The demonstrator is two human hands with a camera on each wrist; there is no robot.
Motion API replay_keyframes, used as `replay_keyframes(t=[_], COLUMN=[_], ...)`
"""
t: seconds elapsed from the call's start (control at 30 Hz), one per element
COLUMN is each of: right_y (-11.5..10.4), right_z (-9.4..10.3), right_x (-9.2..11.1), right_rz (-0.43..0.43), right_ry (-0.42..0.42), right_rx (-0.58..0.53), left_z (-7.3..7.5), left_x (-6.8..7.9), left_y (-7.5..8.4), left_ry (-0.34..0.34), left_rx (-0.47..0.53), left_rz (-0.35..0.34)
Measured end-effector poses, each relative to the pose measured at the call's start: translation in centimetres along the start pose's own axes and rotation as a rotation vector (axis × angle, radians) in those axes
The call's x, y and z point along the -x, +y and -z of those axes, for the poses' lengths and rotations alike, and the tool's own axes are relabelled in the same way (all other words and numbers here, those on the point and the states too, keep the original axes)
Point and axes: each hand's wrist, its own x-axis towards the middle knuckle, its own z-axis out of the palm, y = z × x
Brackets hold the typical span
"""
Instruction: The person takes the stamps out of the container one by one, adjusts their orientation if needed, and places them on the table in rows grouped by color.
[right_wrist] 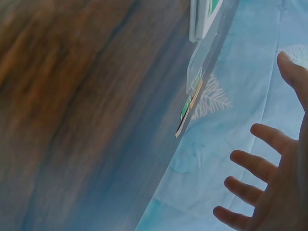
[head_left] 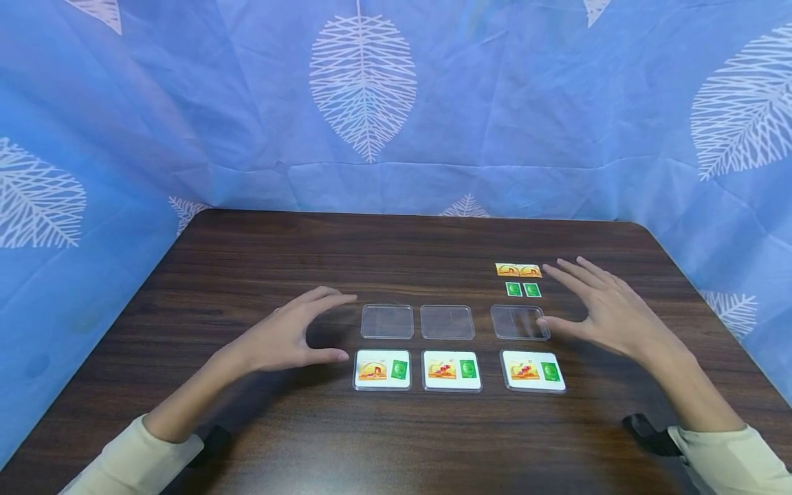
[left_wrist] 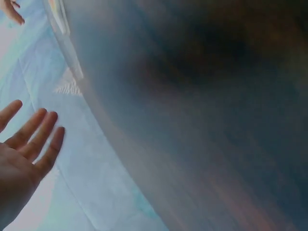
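Note:
My left hand (head_left: 289,333), fingers spread and holding nothing, hovers left of a white card in a clear case (head_left: 382,370) bearing an orange picture stamp and a green one. Two similar cased cards, a middle one (head_left: 452,371) and a right one (head_left: 533,371), continue that front row. Behind them lie three clear plastic covers: left (head_left: 387,322), middle (head_left: 447,322) and right (head_left: 520,322). My right hand (head_left: 609,313) is spread and empty, its thumb tip over the right cover's edge. Beside its fingers are two orange stamps (head_left: 518,270) and two green stamps (head_left: 523,289).
Everything lies on a dark wood-grain table (head_left: 297,254) with rounded far corners. A blue cloth (head_left: 247,103) with white leaf prints hangs behind and along both sides. Dark straps (head_left: 651,434) show at the cuffs of the light sleeves (head_left: 133,457).

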Motion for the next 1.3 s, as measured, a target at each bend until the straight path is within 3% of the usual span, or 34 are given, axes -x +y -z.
replay_keyframes(t=[0.27, 0.4, 0.77, 1.3], right_y=[-1.0, -1.8, -4.4, -7.9], right_z=[-0.2, -0.3, 0.4, 0.5], right_x=[-0.4, -0.7, -1.9, -2.9], right_rz=[0.068, 0.119, 0.195, 0.345], right_ry=[0.006, 0.036, 0.020, 0.009], right_rx=[-0.052, -0.062, -0.087, -0.127], left_z=[-1.3, -2.0, -3.2, -3.8], left_x=[-0.5, -0.6, -1.1, -1.7], left_y=[-0.5, -0.6, 0.0, 0.8], left_ry=[-0.073, -0.091, -0.109, -0.152], left_rx=[0.182, 0.227, 0.228, 0.109], left_rz=[-0.105, -0.121, -0.111, -0.065])
